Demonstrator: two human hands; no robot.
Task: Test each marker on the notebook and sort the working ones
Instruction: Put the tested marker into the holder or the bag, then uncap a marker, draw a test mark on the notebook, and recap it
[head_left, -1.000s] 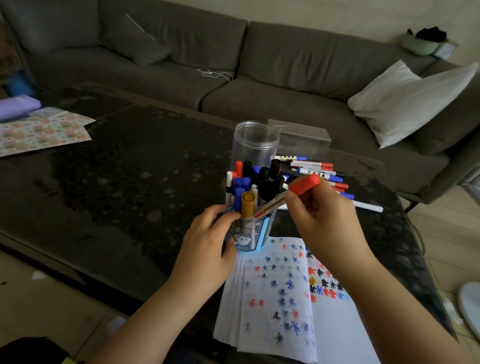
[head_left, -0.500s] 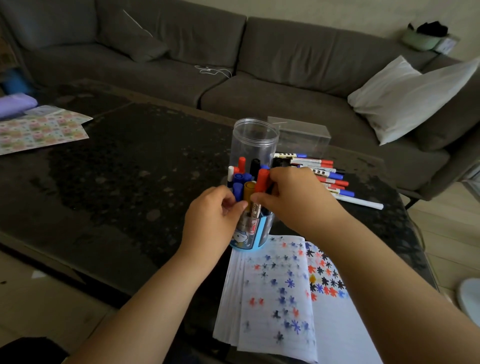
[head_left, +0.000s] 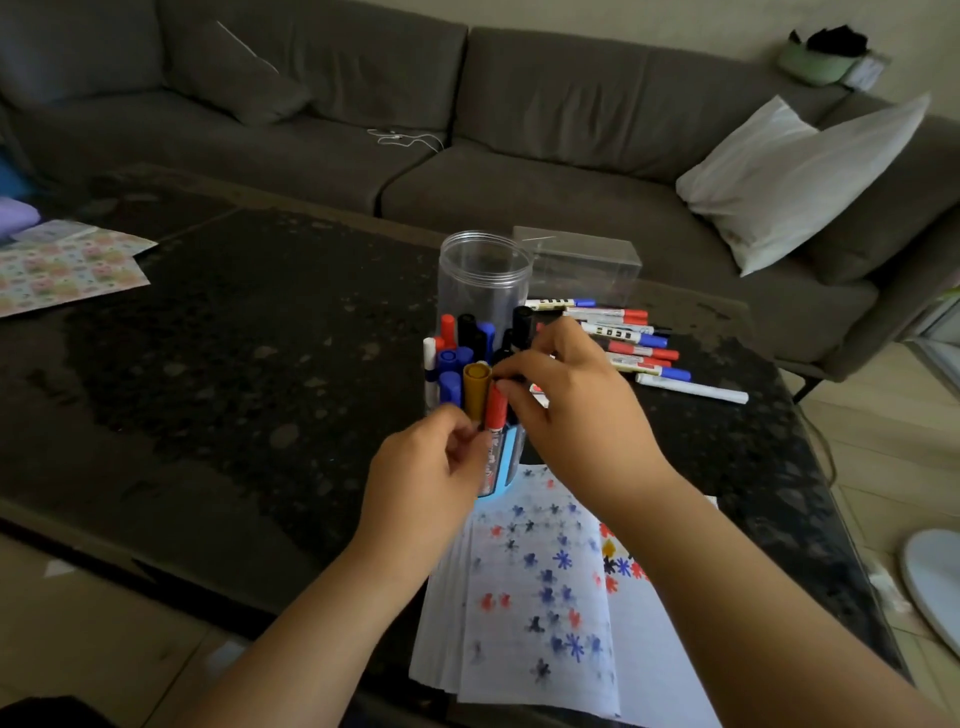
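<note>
A blue marker holder (head_left: 506, 462) stands on the dark table at the notebook's far edge, packed with red, blue, black and one yellow marker (head_left: 476, 389). My left hand (head_left: 426, 478) grips the holder's near side. A red-capped marker (head_left: 496, 410) stands upright in the holder beside the yellow one, and my right hand (head_left: 576, 410) pinches its cap with thumb and fingertips. The open notebook (head_left: 545, 597) lies in front, covered with red, blue and black test marks. Several loose markers (head_left: 634, 343) lie in a row to the right behind my right hand.
A tall clear jar (head_left: 483, 280) stands just behind the holder, with a clear plastic box (head_left: 582, 260) behind it. Patterned paper (head_left: 62, 270) lies at the table's far left. A grey sofa with a white pillow (head_left: 795, 176) runs along the back. A white fan base (head_left: 935, 582) sits on the floor at right.
My right hand brought the red-capped marker from above the notebook into the holder and pushed it down until it stood upright. My left hand stayed on the holder.
</note>
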